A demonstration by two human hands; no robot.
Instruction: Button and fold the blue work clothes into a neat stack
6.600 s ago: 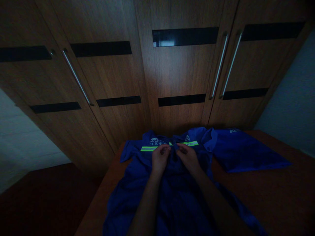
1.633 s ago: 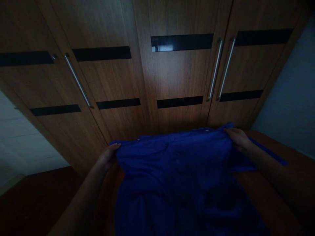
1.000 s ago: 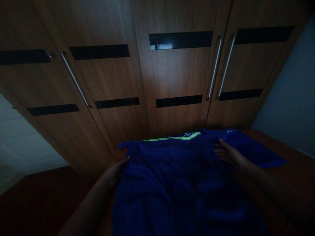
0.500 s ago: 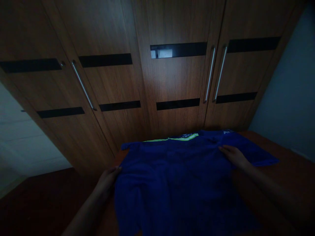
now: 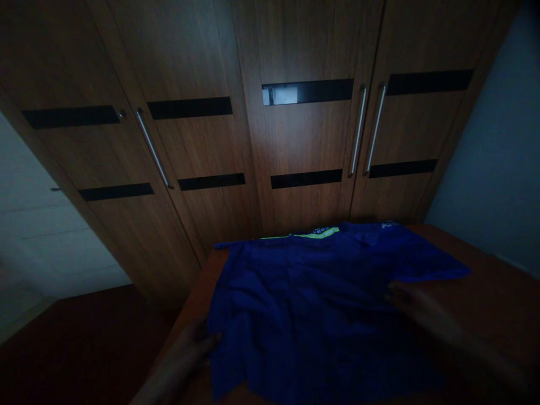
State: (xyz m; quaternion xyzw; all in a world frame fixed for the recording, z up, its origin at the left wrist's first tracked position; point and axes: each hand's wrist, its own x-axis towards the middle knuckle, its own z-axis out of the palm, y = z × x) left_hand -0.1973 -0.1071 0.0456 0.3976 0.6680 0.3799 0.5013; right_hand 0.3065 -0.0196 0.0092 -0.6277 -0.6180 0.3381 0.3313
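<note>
A blue shirt [image 5: 312, 304] lies spread on an orange-brown surface [image 5: 455, 298], its collar end with a yellow-green strip towards the wardrobe. One sleeve reaches out to the right; the left sleeve is bunched at the far left corner. At the shirt's left edge is my left hand [image 5: 192, 349], fingers apart, fingertips touching or just over the cloth. My right hand [image 5: 415, 304] is by the right side below the sleeve, dim and blurred, so its grip on the cloth cannot be made out.
Behind the surface stands a wooden wardrobe [image 5: 299, 135] with black strips and metal handles [image 5: 358, 132]. A pale wall [image 5: 493, 169] is on the right. White panels [image 5: 54, 236] and dark red floor [image 5: 84, 343] show on the left.
Both hands have moved down along the shirt's sides, towards me. My left hand has let go of the left edge. The shirt's left side has shifted slightly right and shows more creases.
</note>
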